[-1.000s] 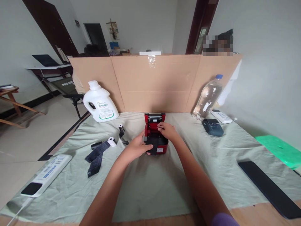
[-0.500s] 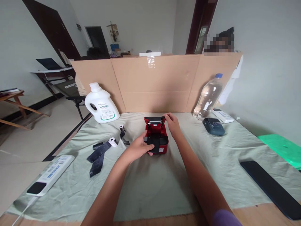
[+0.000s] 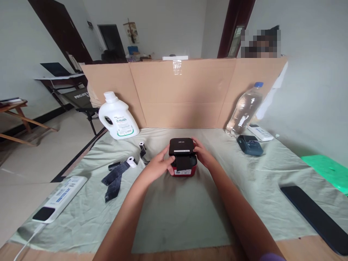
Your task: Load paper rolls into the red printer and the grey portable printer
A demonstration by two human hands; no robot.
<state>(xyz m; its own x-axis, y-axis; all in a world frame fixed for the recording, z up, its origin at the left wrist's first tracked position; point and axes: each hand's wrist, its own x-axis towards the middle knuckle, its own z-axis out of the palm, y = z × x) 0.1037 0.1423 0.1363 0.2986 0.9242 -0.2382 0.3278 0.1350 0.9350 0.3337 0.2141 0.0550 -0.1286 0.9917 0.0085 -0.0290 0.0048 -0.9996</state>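
Observation:
A small red and black label printer stands on the cloth in front of me, its black lid lowered over the body. A strip of black paper hangs out of its front, under the lid's edge. My left hand grips the printer's left side, the thumb near the front corner by the strip. On the opposite side, my right hand holds the lid's right edge with bent fingers. Left of the printer lie a roll of black paper with a long unrolled tail and a smaller roll.
A cardboard panel stands behind, with a white detergent jug and a clear bottle before it. A dark device sits right. A white power strip and a black slab flank the cloth. A person is behind the panel.
The printer's lid, raised before, has swung down over the body. My right hand has come down and nearer with it. My left hand has stayed at the left side.

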